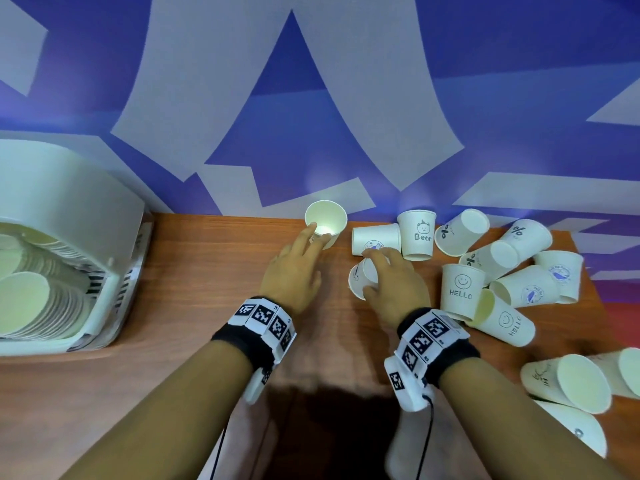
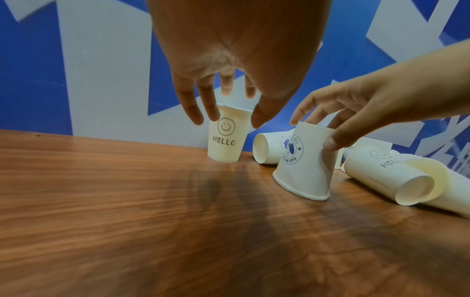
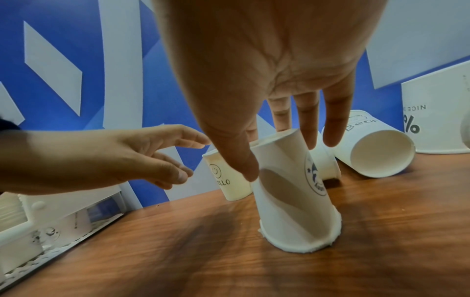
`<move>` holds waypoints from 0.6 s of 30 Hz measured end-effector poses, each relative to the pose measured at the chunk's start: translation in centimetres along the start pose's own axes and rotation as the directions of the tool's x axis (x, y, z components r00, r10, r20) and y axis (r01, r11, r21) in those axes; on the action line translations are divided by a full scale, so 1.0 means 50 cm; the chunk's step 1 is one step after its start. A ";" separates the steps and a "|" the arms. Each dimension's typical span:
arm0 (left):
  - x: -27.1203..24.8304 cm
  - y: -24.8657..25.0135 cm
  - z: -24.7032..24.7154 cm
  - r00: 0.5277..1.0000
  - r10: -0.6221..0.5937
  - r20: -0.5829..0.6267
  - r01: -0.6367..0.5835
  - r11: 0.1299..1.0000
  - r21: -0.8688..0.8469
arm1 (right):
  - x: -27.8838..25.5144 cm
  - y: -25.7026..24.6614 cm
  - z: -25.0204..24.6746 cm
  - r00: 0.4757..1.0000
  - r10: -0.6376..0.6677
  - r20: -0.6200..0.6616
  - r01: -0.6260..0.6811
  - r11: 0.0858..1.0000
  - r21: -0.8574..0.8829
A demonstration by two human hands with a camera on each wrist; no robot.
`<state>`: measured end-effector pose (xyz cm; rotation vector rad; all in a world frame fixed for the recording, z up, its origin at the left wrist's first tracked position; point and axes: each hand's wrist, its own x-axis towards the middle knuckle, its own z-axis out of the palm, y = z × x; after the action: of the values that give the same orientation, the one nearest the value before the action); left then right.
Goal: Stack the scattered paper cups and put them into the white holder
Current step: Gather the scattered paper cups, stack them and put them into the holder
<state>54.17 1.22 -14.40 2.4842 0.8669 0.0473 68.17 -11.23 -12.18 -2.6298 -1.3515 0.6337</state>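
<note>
- Reaching with spread fingers, your left hand (image 1: 292, 271) hovers at the upright white paper "HELLO" cup (image 2: 227, 138).
- Your right hand (image 1: 394, 284) pinches the tilted, upside-down blue-stamped white paper cup (image 3: 292, 191).

Upright HELLO cup (image 2: 226, 138) (smiley print, mouth up) at the table's far edge; blue-stamped cup (image 2: 302, 162) inverted and tilted beside it; scattered cups (image 1: 498, 271) lying or standing rightward; white holder (image 1: 72, 216) with stacked cups, far left.
</note>
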 end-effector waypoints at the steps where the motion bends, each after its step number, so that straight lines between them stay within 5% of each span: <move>1: 0.002 0.000 -0.001 1.000 0.001 -0.005 -0.001 1.000 0.011 | 0.000 -0.001 0.000 1.000 -0.002 0.004 0.002 1.000 -0.003; 11: 0.003 0.005 0.008 0.999 -0.038 0.025 0.035 0.993 0.110 | -0.009 0.010 0.004 0.999 0.009 0.035 -0.008 0.999 -0.035; 18: -0.017 0.013 -0.027 0.999 -0.037 0.012 0.035 0.992 0.119 | -0.033 0.021 -0.009 0.999 0.015 -0.038 -0.010 0.991 0.135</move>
<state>53.59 0.90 -12.83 2.5746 0.9331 -0.0347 68.28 -13.14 -11.56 -2.5326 -1.2370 0.6476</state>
